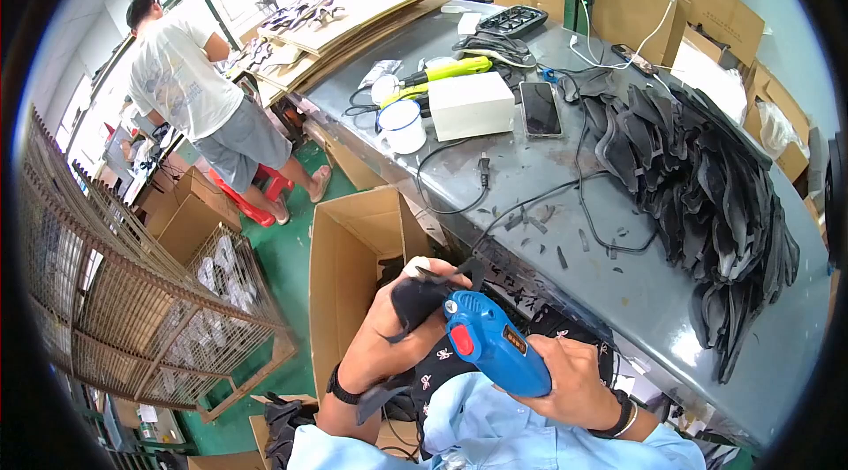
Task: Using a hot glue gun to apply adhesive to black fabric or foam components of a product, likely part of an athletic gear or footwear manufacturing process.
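Observation:
My left hand (395,313) is closed on a limp, dark moulded fabric piece (419,300), held up above my lap. In my right hand (574,379) is a blue handheld power tool (502,346) with a red button and a small display, gripped round its body. Its head points at the dark piece and sits right beside it; whether the tip touches is hidden. Just past my left hand stands a tall open cardboard box (343,249) with dark stuff inside. More dark pieces (287,426) lie in a box by my left forearm.
On the grey table (654,320), a big heap of dark pieces (698,178) covers the right side. A white box (471,105), a phone (541,108), a white cup (402,125), a yellow-green tool (449,71), cables and scraps lie farther left. Wire cages (150,311) and a person (203,108) are left.

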The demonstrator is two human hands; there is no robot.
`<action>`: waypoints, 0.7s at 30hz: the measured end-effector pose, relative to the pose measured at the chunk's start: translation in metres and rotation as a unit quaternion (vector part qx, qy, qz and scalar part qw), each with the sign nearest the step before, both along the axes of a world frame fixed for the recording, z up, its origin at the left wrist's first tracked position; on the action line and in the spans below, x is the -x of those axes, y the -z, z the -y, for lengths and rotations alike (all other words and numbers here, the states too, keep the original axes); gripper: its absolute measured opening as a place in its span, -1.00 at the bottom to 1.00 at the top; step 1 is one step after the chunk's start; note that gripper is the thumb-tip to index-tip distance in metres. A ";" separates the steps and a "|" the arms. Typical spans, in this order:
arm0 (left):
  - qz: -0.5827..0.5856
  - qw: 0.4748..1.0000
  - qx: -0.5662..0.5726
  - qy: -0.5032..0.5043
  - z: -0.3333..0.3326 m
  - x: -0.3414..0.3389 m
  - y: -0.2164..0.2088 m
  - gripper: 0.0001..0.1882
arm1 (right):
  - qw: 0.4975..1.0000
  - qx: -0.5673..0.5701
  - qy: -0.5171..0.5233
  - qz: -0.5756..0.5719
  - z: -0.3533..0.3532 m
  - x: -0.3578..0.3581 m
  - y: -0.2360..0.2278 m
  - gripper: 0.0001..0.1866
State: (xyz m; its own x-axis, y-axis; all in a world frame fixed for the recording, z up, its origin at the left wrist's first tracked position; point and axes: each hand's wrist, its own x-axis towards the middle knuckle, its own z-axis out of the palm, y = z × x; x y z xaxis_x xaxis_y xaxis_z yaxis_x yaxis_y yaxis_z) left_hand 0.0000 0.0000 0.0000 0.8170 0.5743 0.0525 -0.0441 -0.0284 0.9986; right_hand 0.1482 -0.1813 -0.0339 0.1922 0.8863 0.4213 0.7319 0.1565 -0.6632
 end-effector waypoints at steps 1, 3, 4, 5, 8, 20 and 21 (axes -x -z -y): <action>-0.004 1.000 -0.024 0.016 0.000 -0.001 0.001 -0.64 | 1.000 -0.011 -0.004 0.000 0.000 -0.001 -0.002 -0.36; -0.009 0.998 -0.048 0.031 -0.005 0.001 0.000 -0.64 | 1.000 -0.022 -0.008 -0.001 0.000 -0.001 -0.006 -0.36; -0.038 0.989 -0.117 0.087 -0.012 0.003 -0.003 -0.66 | 1.000 -0.021 -0.015 -0.001 -0.001 0.000 -0.007 -0.36; -0.067 0.970 -0.184 0.144 -0.015 0.005 -0.005 -0.67 | 1.000 -0.020 -0.021 0.000 -0.001 0.001 -0.008 -0.37; -0.117 0.973 -0.076 0.183 -0.006 0.000 0.003 -0.57 | 0.999 -0.010 0.030 0.006 -0.002 -0.006 -0.007 -0.35; 0.048 0.924 0.356 0.129 0.061 -0.022 0.055 -0.35 | 0.908 -0.047 0.097 -0.405 -0.025 -0.042 -0.020 -0.43; 0.169 0.959 0.203 0.107 0.075 -0.032 0.054 -0.38 | 0.908 -0.047 0.097 -0.404 -0.025 -0.038 -0.024 -0.43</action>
